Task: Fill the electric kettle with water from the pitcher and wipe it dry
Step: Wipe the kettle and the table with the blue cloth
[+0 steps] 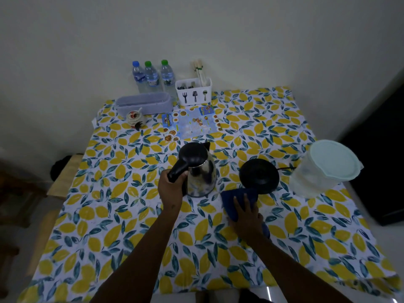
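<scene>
A steel electric kettle [202, 173] with a black lid and handle stands on the lemon-print tablecloth, lid closed. My left hand [171, 189] is wrapped around its black handle. To its right lies the round black kettle base [259, 176] with its cord running off to the right. My right hand [247, 215] presses down on a dark blue cloth [234, 200] lying just in front of the base, right of the kettle. The translucent pitcher [323, 169] with a pale green lid stands at the right of the table.
At the back are three water bottles [152, 76], a white cutlery holder [193, 91], a grey oblong box [144, 103], a small ceramic jar [135, 118] and a printed menu sheet [190, 124]. A wooden bench [63, 178] stands left of the table.
</scene>
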Tool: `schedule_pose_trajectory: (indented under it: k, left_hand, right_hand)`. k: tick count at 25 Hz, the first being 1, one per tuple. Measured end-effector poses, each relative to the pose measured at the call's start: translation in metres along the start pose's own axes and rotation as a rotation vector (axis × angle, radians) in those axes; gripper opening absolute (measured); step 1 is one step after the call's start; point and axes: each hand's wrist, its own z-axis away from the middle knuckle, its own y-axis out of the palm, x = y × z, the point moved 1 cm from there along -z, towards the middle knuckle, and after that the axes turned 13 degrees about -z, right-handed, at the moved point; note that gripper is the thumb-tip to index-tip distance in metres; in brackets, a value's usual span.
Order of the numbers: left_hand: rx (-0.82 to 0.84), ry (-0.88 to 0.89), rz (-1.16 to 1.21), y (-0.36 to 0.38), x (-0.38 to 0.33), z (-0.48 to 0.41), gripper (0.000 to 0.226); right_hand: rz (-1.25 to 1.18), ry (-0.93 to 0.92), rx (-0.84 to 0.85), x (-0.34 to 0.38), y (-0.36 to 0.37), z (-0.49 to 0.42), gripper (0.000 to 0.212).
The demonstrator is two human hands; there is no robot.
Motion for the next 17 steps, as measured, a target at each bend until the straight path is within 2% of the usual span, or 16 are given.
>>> schedule_pose_trajectory:
  k: [6, 9, 11, 14, 17]
  left_hand:
    - [0.031, 0.129, -0.091, -0.005, 0.021, 0.003, 0.028]
    - [0.082, 0.102, -0.187, -0.006, 0.052, 0.021, 0.045]
    - [0.217, 0.059, -0.419, -0.007, 0.085, 0.038, 0.058]
    - [0.479, 0.026, -0.820, -0.012, 0.131, 0.065, 0.064]
    - [0.650, 0.029, -0.968, -0.022, 0.154, 0.089, 0.093]
  right_hand:
    - [0.018, 0.003, -0.100, 0.000, 0.019, -0.005, 0.066]
    - [0.023, 0.014, -0.130, 0.000, 0.021, -0.006, 0.059]
    - [0.017, -0.003, -0.113, 0.007, 0.023, -0.007, 0.057]
    - [-0.007, -0.129, -0.034, 0.026, 0.030, -0.009, 0.054]
    - [0.034, -0.233, 0.021, 0.041, 0.038, -0.009, 0.052]
